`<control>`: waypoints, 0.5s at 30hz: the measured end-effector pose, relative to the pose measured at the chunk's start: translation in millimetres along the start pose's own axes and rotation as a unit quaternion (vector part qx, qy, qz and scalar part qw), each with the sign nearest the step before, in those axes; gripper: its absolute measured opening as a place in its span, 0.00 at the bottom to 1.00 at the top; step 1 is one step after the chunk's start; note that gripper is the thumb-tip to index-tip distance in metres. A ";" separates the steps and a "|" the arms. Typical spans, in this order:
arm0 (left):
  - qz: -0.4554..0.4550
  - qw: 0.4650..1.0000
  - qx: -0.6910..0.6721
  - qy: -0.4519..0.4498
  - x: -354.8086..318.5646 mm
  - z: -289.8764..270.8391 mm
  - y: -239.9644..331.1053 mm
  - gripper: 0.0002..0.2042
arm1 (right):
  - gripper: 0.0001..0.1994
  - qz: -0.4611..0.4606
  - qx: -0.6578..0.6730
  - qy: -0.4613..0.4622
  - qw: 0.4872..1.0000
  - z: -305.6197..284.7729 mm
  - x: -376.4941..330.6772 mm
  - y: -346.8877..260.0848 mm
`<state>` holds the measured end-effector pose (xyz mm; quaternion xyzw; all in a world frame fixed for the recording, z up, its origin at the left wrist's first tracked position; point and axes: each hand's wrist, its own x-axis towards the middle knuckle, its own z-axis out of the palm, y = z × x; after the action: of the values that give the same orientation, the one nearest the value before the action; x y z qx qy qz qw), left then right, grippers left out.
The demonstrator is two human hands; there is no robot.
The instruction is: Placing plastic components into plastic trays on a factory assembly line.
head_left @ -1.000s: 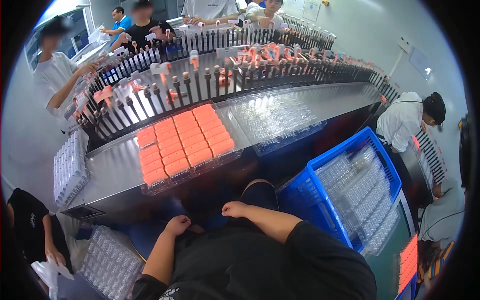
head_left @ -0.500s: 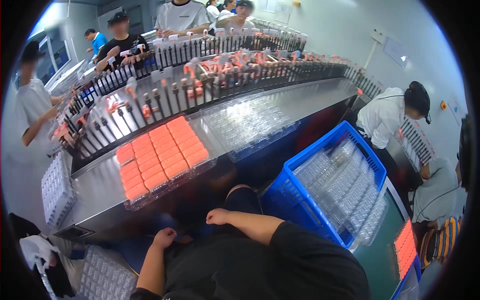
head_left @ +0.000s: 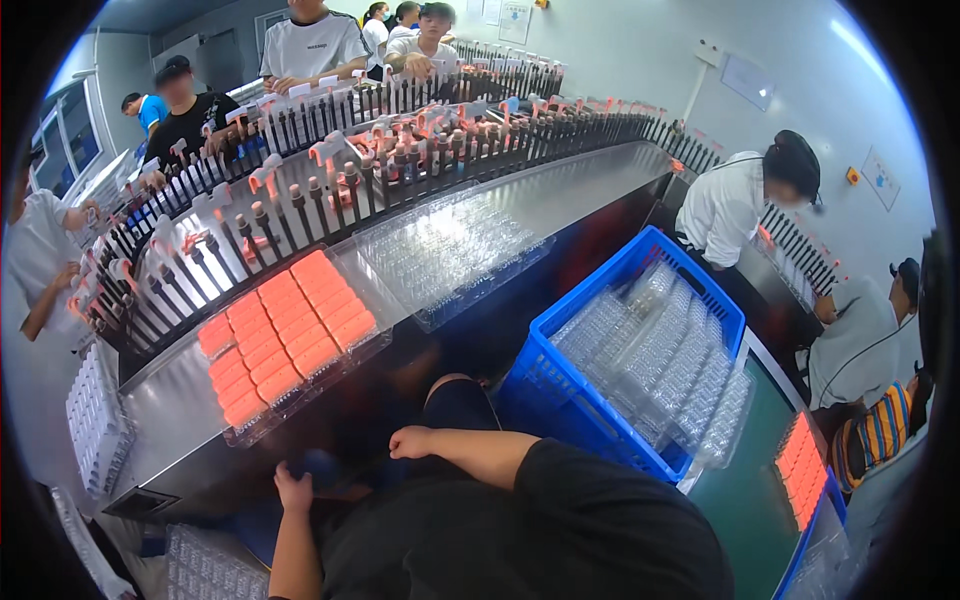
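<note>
My left hand is held low in front of the steel table's edge, fingers apart and nothing seen in it. To its right, my right hand hangs near my knee with its fingers curled closed; no object shows in it. Both hands are clear of the table. Nearest above them, a clear plastic tray of orange-pink blocks lies in rows at the table's front edge. Beside it on the right is a clear empty blister tray.
At my right stands a blue crate holding clear trays. Another orange-pink filled tray is beyond it. White trays stand at the table's left end. Upright black pegs line the table; several people work around it.
The view has swung to the right, so the table and crate sit farther left. My left hand has opened from a pinch and lowered slightly. My right hand stays curled.
</note>
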<state>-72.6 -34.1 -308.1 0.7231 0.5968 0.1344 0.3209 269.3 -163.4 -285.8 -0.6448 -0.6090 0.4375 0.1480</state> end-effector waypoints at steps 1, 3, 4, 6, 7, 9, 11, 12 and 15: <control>-0.012 0.996 -0.035 0.083 3.5 -0.2 -3.7 0.36 | 0.22 -0.016 -0.013 0.028 0.999 0.4 0.8 -1.3; -0.035 0.976 -0.106 0.188 7.9 -2.0 -12.3 0.45 | 0.28 -0.005 0.005 0.056 0.998 2.1 0.3 -4.1; -0.039 0.975 -0.107 0.190 5.5 -4.0 -9.8 0.45 | 0.34 0.008 0.023 0.082 0.996 3.3 -0.2 -5.7; -0.027 0.941 -0.190 0.279 -2.9 -12.2 -3.8 0.46 | 0.39 0.011 0.027 0.080 0.996 3.8 0.3 -10.9; 0.025 0.930 -0.194 0.312 -6.5 -16.0 0.8 0.47 | 0.44 0.014 0.032 0.080 0.996 5.0 2.8 -13.6; 0.148 0.922 -0.063 0.352 -12.3 -32.2 12.5 0.47 | 0.47 0.009 0.052 0.083 0.995 4.3 5.0 -6.7; 0.152 0.920 -0.044 0.359 -22.9 -40.6 45.1 0.46 | 0.46 0.038 0.093 0.086 0.991 2.8 0.9 -2.6; 0.142 0.926 0.019 0.349 -23.2 -40.3 45.5 0.47 | 0.46 0.032 0.082 0.094 0.992 2.2 -1.6 1.0; 0.113 0.938 0.010 0.327 -33.9 -52.9 71.5 0.47 | 0.46 0.047 0.081 0.067 0.993 1.4 -5.9 11.6</control>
<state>-56.2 -56.1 -217.0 0.7053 0.5841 0.3929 0.0838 276.5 -171.8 -292.7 -0.6866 -0.5292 0.4479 0.2189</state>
